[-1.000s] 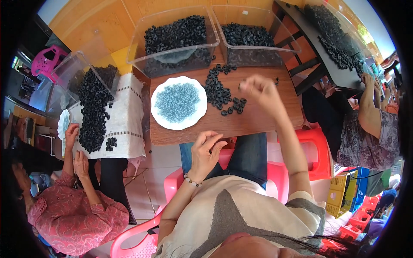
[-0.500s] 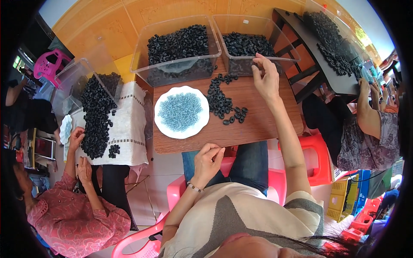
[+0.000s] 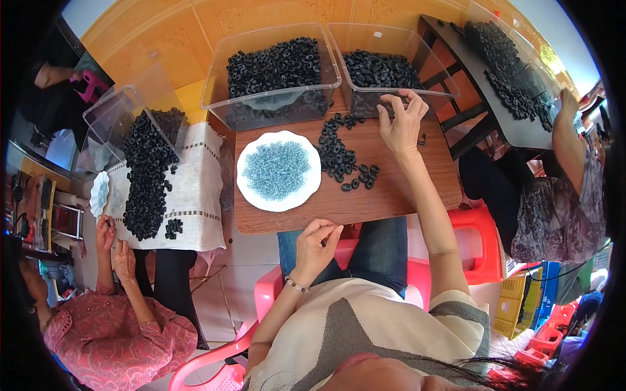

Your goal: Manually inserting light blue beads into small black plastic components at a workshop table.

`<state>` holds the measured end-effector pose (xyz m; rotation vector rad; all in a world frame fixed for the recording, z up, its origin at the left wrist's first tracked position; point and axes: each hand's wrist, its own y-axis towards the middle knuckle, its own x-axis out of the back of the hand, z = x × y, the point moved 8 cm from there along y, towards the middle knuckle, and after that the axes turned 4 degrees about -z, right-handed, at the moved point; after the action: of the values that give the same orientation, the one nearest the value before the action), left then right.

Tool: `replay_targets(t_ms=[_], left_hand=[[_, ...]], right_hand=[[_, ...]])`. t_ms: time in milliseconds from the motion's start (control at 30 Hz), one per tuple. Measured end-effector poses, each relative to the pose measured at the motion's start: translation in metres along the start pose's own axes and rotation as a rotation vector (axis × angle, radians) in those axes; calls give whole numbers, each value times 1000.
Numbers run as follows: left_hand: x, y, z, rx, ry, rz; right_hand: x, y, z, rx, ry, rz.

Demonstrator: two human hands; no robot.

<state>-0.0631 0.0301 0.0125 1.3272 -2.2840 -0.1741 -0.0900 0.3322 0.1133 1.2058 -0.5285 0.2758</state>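
Observation:
My left hand (image 3: 317,249) is at the near edge of the brown table (image 3: 404,199), thumb and forefinger pinched together; whatever they may hold is too small or hidden. My right hand (image 3: 403,124) is raised over the table's far right part, just before the right clear bin (image 3: 365,104). Its fingers are bent and apart from the thumb, with nothing visible between them. Left of it lies a loose pile of small black ring-shaped parts (image 3: 336,153). A scalloped white plate (image 3: 250,199) full of tiny pale-blue translucent rings (image 3: 277,171) sits at the table's left.
Another clear bin (image 3: 270,107) of black parts stands at the back. A few black bits (image 3: 422,139) lie right of my wrist. At left a person (image 3: 117,326) works beside a cloth-covered table (image 3: 202,176); another person (image 3: 554,215) sits at right by a dark table (image 3: 521,130).
My right hand has shifted slightly and its fingers have bent more; black bits now show right of its wrist. My left hand stays put. The pink stool at far left has moved, with an arm reaching it.

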Motion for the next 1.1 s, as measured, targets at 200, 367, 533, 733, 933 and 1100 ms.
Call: replay_targets(t_ms=[200, 367, 533, 733, 933, 1100], left_hand=[[0, 3, -1, 14, -14, 12], [1, 26, -20, 6, 4, 61], [2, 99, -88, -390, 147, 11], [-35, 226, -127, -771, 423, -9], [-83, 287, -105, -733, 786, 136], [-104, 293, -86, -758, 827, 209]], right_hand=[[-7, -21, -18, -45, 96, 90], [-27, -54, -41, -135, 86, 283], [-43, -72, -45, -106, 109, 364], [-59, -89, -58, -150, 56, 548], [-61, -88, -51, -147, 42, 584], [-60, -87, -51, -129, 38, 575]])
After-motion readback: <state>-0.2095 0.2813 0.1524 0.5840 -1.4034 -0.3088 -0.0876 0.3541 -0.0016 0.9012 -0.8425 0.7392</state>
